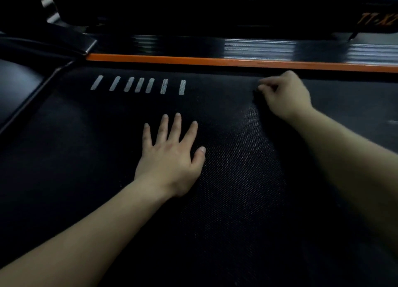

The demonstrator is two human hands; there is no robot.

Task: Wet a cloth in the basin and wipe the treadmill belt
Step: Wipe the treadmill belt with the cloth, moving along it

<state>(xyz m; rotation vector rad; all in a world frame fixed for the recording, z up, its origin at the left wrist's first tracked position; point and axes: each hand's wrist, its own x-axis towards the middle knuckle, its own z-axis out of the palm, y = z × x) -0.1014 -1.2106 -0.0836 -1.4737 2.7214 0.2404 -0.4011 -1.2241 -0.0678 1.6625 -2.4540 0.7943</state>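
Left hand point(170, 157): nearest me, flat on the treadmill belt point(237, 179), fingers straight and spread.
Right hand point(284, 95): farther out, by the belt's far edge, fingers curled, pinching what I take for a dark cloth point(259, 100), barely distinct from the belt.
Pale dashes point(140, 85): a row on the belt, left of that hand.
Orange rail point(215, 60): runs just beyond the belt.

Black dotted-weave treadmill belt point(237, 179), pale grey dashes point(140, 85), orange side stripe point(215, 61).
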